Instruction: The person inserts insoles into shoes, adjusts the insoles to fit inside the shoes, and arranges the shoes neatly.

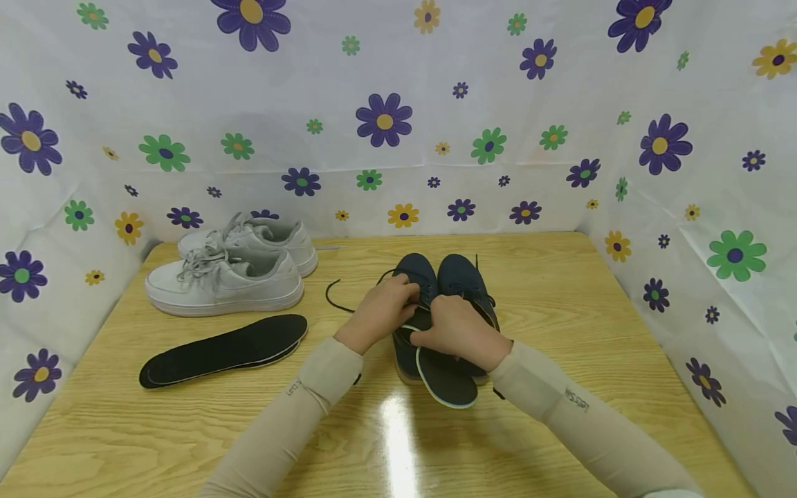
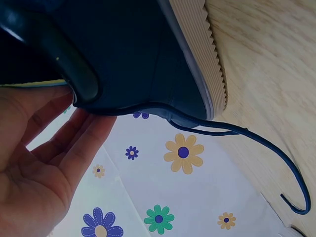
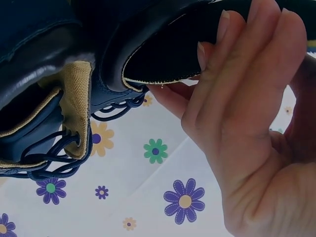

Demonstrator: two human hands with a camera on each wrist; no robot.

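Two navy lace-up shoes stand side by side with toes pointing away, a left shoe (image 1: 416, 270) and a right shoe (image 1: 459, 271). My left hand (image 1: 381, 312) grips the left shoe at its opening, fingers along the outer side in the left wrist view. A black insole (image 1: 451, 382) with a pale edge slants into that shoe, its rounded heel end sticking out towards me. My right hand (image 1: 462, 330) holds this insole between thumb and fingers. The front part of the insole (image 3: 168, 54) is hidden inside the shoe.
White sneakers (image 1: 227, 277) stand at the back left of the wooden table (image 1: 560, 290). In front of them lie black insoles (image 1: 224, 349), stacked together. A dark shoelace (image 1: 339, 301) trails left from the navy shoe. Flower-patterned cloth (image 1: 336, 83) hangs behind and along the sides.
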